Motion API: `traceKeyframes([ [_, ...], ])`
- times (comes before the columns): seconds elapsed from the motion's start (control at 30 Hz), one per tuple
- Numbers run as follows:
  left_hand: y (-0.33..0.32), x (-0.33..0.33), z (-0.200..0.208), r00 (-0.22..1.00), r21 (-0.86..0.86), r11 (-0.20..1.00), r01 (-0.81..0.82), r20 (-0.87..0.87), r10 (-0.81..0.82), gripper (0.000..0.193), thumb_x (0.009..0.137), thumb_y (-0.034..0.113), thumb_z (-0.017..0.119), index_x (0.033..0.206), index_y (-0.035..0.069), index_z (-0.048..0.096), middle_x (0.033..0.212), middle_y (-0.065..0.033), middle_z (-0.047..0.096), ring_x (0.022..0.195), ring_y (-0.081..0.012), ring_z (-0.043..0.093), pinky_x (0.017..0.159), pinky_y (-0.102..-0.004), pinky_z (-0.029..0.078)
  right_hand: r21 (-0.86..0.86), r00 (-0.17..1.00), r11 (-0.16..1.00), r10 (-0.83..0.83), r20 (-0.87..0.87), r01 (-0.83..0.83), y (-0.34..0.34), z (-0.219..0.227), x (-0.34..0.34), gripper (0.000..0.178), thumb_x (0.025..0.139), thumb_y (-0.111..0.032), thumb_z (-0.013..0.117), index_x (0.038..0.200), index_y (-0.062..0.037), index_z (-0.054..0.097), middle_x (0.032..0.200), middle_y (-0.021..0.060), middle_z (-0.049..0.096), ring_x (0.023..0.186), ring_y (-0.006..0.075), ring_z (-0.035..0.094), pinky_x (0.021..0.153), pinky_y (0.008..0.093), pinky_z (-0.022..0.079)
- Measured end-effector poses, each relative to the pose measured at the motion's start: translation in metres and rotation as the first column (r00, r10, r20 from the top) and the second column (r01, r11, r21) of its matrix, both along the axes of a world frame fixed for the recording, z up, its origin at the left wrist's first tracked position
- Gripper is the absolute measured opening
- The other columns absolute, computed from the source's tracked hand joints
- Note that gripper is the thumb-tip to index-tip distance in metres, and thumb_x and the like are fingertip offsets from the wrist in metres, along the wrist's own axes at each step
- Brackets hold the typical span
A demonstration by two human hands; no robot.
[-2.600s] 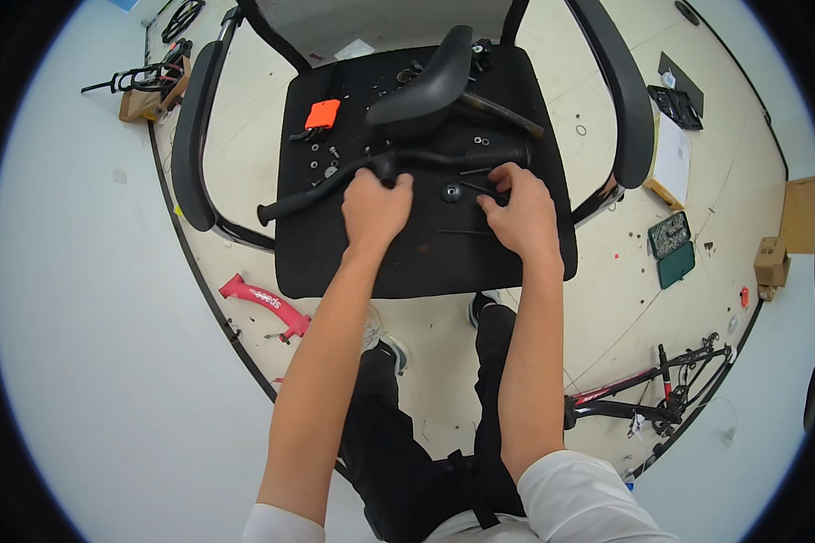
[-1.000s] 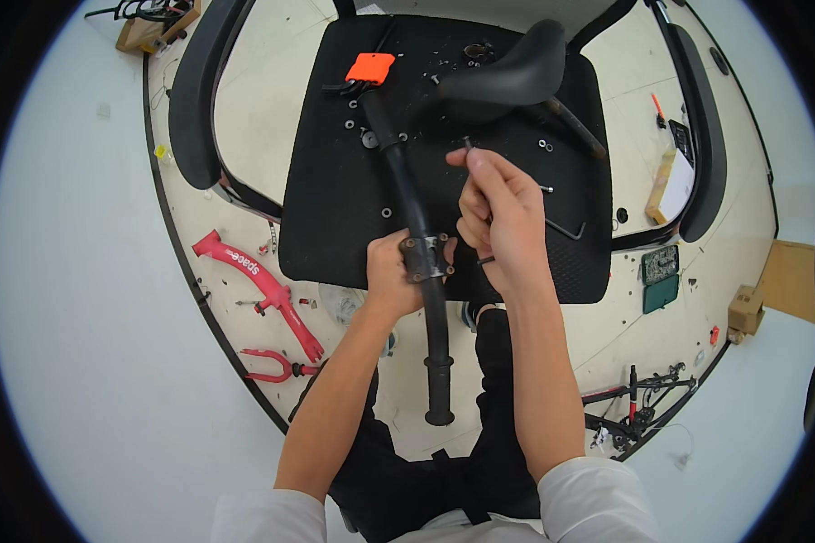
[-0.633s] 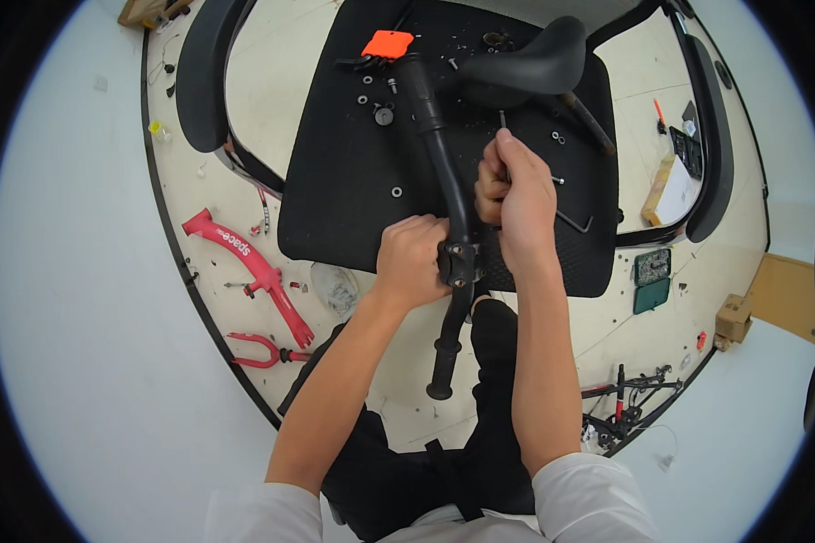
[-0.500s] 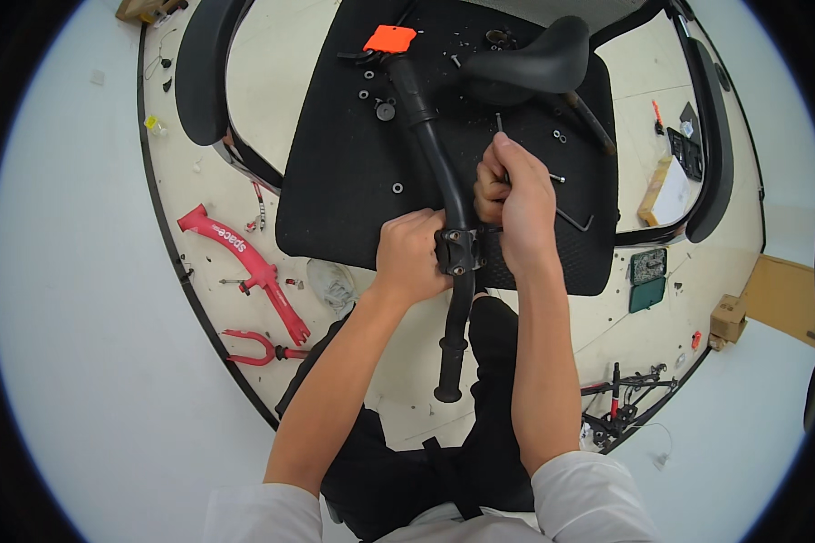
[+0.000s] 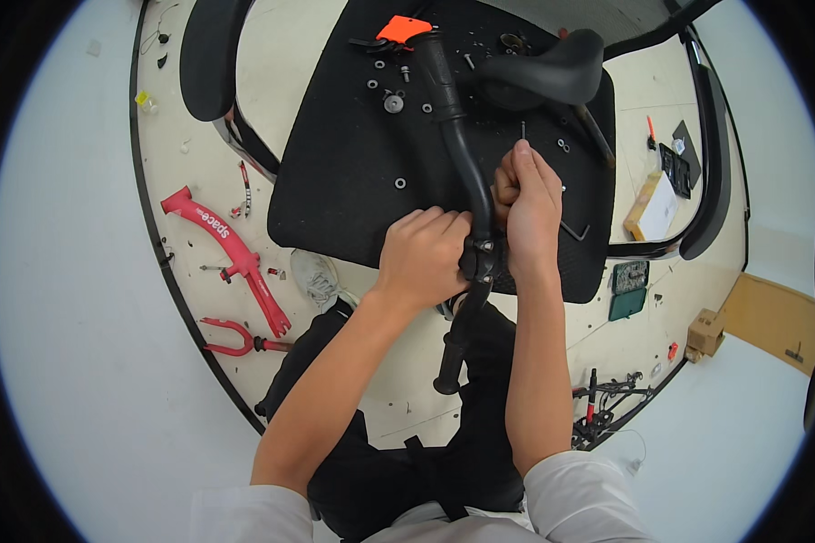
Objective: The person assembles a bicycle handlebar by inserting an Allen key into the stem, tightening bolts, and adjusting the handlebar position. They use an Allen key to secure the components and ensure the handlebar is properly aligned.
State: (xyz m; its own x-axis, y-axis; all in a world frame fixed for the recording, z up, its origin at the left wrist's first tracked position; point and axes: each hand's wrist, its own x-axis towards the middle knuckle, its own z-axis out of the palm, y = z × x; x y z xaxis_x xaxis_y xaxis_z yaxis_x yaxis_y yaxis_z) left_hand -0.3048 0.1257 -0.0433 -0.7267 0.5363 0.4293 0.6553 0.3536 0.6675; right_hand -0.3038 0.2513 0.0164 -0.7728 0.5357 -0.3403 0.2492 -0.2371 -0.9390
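Note:
A black bicycle handlebar slants across the front of a black chair seat, its lower grip hanging over my legs. My left hand is closed round the stem at the bar's clamp, and most of the stem is hidden under it. Just right of the bar, my right hand is closed on a thin metal hex key, whose end sticks up above the fingers. A second, bent hex key lies on the seat beside that hand.
The chair seat also bears a black saddle, an orange piece, washers and bolts. Armrests flank it. On the floor lie a red frame, a red fork, a green case and a carton.
The handlebar has turned, its clamp shifting right with my left hand. My right hand has moved slightly right with the hex key. The whole view has also shifted a little.

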Motion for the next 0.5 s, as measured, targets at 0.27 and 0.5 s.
traceKeyframes([
  [0.27,0.002,0.002,0.019,1.000,-0.134,0.991,-0.018,-0.015,0.016,0.025,0.061,0.013,0.073,0.081,0.002,0.063,0.066,-0.0054,0.058,0.064,-0.0231,0.059,0.060,-0.0338,0.048,0.046,1.000,0.998,0.031,0.003,-0.031,0.008,-0.002,0.002,0.036,0.108,-0.030,0.042,0.080,-0.0081,0.049,0.061,-0.0061,0.033,0.052,0.0041,0.027,0.046,0.0233,0.024],
  [0.5,0.002,0.004,0.025,1.000,-0.243,0.970,-0.027,-0.009,0.026,0.018,0.060,0.007,0.070,0.074,0.004,0.059,0.066,-0.0061,0.059,0.064,-0.0239,0.060,0.059,-0.0350,0.049,-0.134,0.998,0.990,0.037,-0.047,-0.043,0.013,0.001,0.009,0.027,0.108,-0.030,0.041,0.090,-0.0117,0.050,0.065,-0.0078,0.027,0.054,0.0034,0.021,0.048,0.0224,0.017],
])
